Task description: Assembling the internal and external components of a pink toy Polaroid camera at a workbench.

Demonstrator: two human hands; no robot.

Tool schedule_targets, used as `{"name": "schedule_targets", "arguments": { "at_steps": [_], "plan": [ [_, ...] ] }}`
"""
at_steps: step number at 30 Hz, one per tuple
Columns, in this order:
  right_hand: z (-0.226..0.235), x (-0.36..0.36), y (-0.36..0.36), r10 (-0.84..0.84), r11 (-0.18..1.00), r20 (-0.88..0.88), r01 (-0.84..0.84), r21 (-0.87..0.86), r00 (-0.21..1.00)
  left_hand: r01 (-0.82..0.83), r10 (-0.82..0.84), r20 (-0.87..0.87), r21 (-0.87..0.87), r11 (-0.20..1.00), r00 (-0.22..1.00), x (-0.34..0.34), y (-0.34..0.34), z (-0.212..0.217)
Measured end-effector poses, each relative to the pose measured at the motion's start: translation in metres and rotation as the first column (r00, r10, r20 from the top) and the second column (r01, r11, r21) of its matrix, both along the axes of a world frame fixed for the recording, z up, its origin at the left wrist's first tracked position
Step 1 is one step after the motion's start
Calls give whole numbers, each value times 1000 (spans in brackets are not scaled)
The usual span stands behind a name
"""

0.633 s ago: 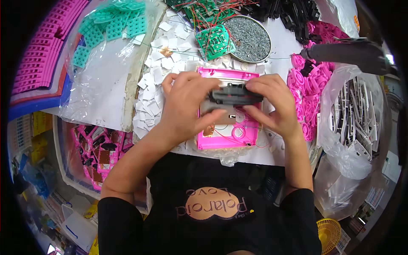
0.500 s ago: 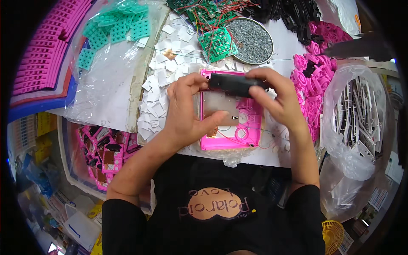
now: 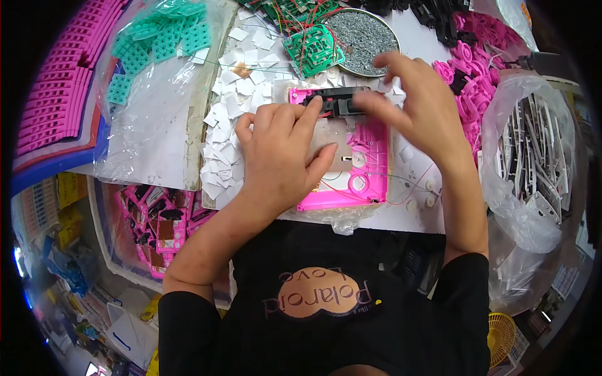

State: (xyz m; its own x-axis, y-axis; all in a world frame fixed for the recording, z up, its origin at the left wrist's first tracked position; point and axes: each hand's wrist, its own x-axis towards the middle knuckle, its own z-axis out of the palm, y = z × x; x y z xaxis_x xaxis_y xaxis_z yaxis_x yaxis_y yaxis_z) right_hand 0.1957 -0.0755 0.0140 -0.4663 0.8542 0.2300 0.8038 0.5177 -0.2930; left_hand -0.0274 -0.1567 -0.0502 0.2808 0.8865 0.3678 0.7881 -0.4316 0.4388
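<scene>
Hiding pink shell (image 3: 370,169): left hand (image 3: 279,153)

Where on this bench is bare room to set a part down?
A small bare strip lies right of the pink housing, before the clear bag of white parts. Elsewhere it is crowded: white squares to the left, screw dish and green circuit board behind.
</scene>
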Motion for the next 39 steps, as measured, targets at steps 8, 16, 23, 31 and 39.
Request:
{"name": "schedule_targets", "arguments": {
  "at_steps": [8,16,23,31,39],
  "plan": [
    [-45,2,-29,137,990,-180,-130,52,974,10,-10,-50,-4,1000,999,2,0,7],
    [-43,54,-15,127,918,-411,-264,-296,903,226,-228,89,26,974,970,-16,66,21],
    [55,-27,15,199,744,-977,-660,103,71,337,-338,-383,-71,939,860,59,193,3],
    [48,-7,28,-57,721,-962,-656,-225,267,477,-497,-171,-147,866,850,78,200,-2],
    [68,50,27,184,835,-897,-546,-73,401,404,-344,-444,47,913,828,101,216,1]
  ]
}}
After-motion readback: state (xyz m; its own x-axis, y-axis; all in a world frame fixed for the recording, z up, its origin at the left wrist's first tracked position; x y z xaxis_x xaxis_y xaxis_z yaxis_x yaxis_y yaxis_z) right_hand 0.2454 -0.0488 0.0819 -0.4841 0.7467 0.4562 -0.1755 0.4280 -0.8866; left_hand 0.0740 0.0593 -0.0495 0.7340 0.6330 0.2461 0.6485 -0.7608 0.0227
